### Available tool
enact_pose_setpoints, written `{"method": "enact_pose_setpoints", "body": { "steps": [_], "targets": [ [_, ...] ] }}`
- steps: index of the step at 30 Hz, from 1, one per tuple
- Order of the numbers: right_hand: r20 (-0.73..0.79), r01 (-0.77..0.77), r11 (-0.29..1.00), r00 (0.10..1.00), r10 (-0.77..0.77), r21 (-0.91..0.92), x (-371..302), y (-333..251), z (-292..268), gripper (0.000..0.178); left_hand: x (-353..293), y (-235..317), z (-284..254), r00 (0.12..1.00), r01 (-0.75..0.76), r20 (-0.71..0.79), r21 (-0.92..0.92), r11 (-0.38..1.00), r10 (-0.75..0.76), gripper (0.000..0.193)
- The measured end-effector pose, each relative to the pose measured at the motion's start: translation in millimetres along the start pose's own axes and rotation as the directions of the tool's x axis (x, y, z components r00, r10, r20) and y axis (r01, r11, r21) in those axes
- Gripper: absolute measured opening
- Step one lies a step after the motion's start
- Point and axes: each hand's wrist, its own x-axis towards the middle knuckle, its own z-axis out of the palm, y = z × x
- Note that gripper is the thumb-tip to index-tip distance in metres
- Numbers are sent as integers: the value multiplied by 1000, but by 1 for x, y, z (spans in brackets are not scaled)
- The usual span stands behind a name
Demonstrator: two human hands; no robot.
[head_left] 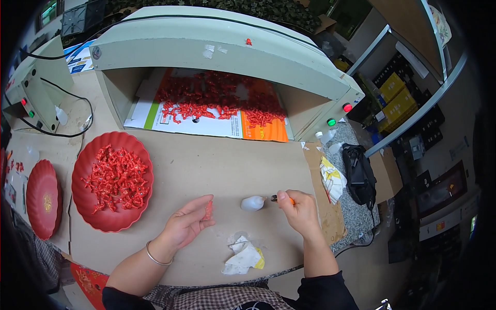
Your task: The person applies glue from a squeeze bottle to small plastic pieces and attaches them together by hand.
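Observation:
My left hand (189, 223), with a bracelet at the wrist, is closed around a small red figurine (208, 210) that shows between thumb and fingers. My right hand (301, 213) grips a thin orange-and-black pen-like tool (292, 200), its dark end pointing left; its exact kind is not clear. Just left of that end, a small whitish squeeze bottle (252, 203) lies on the table, its narrow tip toward the tool. Left of my left hand, a red scalloped bowl (147, 183) holds a heap of shiny red figurines (116, 178).
A crumpled white and yellow cloth (243, 257) lies near the front edge. Behind, a pale green open-fronted box (217, 44) covers many red pieces (217, 95) on printed sheets. A second red bowl (44, 199) stands far left; a black pouch (359, 175) lies right.

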Motion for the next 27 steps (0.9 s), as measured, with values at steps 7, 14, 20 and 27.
{"method": "enact_pose_setpoints", "body": {
  "steps": [7,14,20,27],
  "targets": [
    [23,-53,999,998,53,-5,-2,1,-1,44,0,0,0,1000,-2,0,-4,1000,2,34],
    [3,-248,969,969,248,-7,-11,25,-9,41,0,0,1,1000,5,-12,-8,1000,-5,34],
    [-43,-309,951,950,309,-7,-17,61,-1,40,0,0,-1,999,-9,-40,-9,1000,9,34],
    [33,-247,961,969,245,126,-16,41,-6,38,1,-1,-1,999,-8,-44,-22,1000,7,34]
  ]
}}
